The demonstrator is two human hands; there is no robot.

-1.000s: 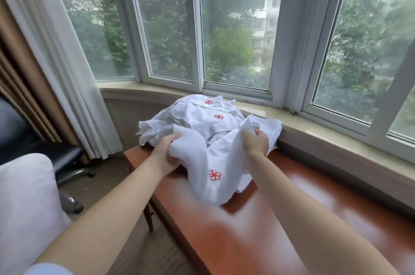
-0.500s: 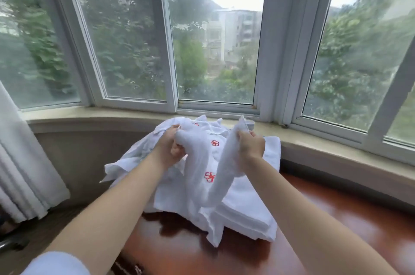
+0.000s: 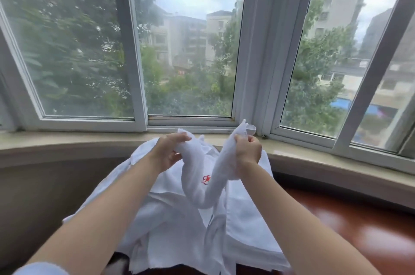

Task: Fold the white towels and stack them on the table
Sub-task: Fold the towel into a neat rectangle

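Two hands raised in front of the window, both on one white towel (image 3: 203,182) with a red mark on it. Left hand (image 3: 167,151) pinching one end of it between thumb and curled fingers; right hand (image 3: 248,150) clenched round the other end, a corner of cloth sticking up above the fist. Between the hands, the towel sagging in a loose U, bunched and twisted, lifted clear above the pile of white towels (image 3: 179,225) below. Pile lying on the dark red table (image 3: 359,234), spread wide and crumpled, reaching back to the window sill (image 3: 67,142) and hanging over the near left edge of the table. Open room only to the right: a bare glossy stretch of table beside the pile, closed in at the back by the curved sill. To the left, only the wall under the sill. Number of towels in the pile impossible to count, layers lying over each other; one held, several below. One small white round thing (image 3: 251,129) on the sill just behind the right hand, half hidden by the cloth, hard to make out. Near edge of the table cut off by the bottom of the view and covered by both forearms. A light sleeve (image 3: 40,269) only just visible at the lower left corner.
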